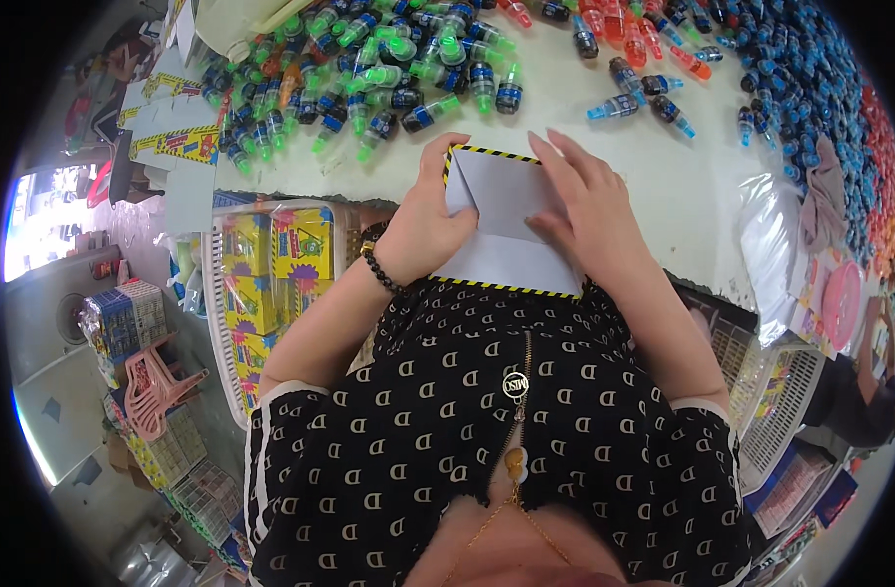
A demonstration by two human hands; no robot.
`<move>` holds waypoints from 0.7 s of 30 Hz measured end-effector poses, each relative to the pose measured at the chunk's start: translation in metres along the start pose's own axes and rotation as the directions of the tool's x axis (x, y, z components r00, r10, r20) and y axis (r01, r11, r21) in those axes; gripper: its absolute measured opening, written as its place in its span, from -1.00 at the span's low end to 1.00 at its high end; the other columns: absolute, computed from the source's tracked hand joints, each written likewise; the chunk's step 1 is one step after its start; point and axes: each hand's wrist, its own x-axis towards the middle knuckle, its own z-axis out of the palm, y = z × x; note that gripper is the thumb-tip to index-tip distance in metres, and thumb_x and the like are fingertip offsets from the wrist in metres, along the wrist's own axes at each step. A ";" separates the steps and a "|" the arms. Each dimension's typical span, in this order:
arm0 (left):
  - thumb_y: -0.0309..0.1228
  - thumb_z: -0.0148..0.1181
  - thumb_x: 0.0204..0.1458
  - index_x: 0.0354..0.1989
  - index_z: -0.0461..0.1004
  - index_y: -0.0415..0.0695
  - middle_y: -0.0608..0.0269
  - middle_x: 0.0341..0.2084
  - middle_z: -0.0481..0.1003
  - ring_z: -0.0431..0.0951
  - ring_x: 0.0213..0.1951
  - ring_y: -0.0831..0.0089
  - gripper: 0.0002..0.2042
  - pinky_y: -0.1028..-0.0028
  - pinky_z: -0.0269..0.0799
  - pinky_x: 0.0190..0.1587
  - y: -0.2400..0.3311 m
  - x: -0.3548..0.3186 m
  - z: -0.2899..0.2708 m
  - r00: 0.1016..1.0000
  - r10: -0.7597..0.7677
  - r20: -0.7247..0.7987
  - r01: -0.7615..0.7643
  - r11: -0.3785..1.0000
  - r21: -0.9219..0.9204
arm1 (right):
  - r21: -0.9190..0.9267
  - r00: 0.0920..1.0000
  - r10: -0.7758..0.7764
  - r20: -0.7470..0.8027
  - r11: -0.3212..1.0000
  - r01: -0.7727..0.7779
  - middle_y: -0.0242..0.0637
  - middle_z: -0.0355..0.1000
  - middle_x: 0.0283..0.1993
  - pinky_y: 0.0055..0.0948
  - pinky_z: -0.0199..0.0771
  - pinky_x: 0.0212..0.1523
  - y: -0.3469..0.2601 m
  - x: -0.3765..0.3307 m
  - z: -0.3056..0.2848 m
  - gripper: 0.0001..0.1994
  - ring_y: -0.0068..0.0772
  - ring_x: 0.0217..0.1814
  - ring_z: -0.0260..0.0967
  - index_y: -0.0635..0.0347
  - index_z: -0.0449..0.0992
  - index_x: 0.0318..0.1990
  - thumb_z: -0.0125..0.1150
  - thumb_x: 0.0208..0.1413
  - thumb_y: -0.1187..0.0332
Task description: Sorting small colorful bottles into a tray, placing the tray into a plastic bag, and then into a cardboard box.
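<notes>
In front of my chest I hold a cardboard box blank (516, 210), with a plain grey-white inside and black-and-yellow striped edges. My left hand (428, 220) grips its left side, with the thumb pressed on the inner face and the fingers around the outer edge. At its right side, my right hand (594, 205) is bent around the edge, the thumb over the inside and the other fingers near the far corner. The right fingers are slightly blurred. Part of the box's right wall is hidden behind that hand.
Beyond the box, a white table (663, 205) bears a heap of small green-capped bottles (389, 78), with red bottles (624, 29) and many blue-capped bottles (800, 78) farther right. A white crate (213, 293) of yellow boxes stands at my left. Flat printed card (183, 145) lies at the far left.
</notes>
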 end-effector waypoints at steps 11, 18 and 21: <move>-0.62 0.13 -0.02 0.33 -0.01 -0.06 0.05 0.10 0.28 0.48 -0.06 0.32 -0.29 0.30 0.44 -0.05 0.063 -0.027 -0.020 0.998 0.049 0.045 -0.031 0.940 -0.340 | 0.206 0.965 -0.238 -0.108 0.944 0.256 -0.04 0.03 0.39 -0.03 0.06 0.33 -0.017 -0.005 -0.025 -0.24 -0.01 0.42 0.02 0.01 -0.03 0.41 0.19 0.06 0.41; -0.37 0.17 0.10 0.34 0.04 -0.16 -0.01 0.18 0.25 0.38 0.11 0.25 -0.36 0.37 0.25 0.18 0.083 -0.024 -0.011 0.961 0.183 0.206 -0.150 0.975 -0.166 | 0.893 0.980 0.197 0.002 0.442 -0.091 -0.04 -0.02 0.41 -0.25 0.43 0.11 -0.022 -0.027 -0.010 -0.28 -0.11 0.40 0.09 -0.02 -0.19 0.44 0.02 0.20 0.40; -0.30 0.14 0.11 0.27 0.13 -0.20 -0.10 0.13 0.29 0.37 0.11 0.08 -0.43 0.25 0.29 0.14 0.039 -0.003 -0.029 0.925 0.370 0.087 -0.370 0.826 0.426 | 0.891 0.920 0.317 0.231 0.310 -0.331 -0.14 0.01 0.41 -0.35 0.46 0.06 0.012 -0.033 -0.007 -0.28 -0.25 0.36 0.16 -0.07 -0.23 0.45 0.00 0.22 0.42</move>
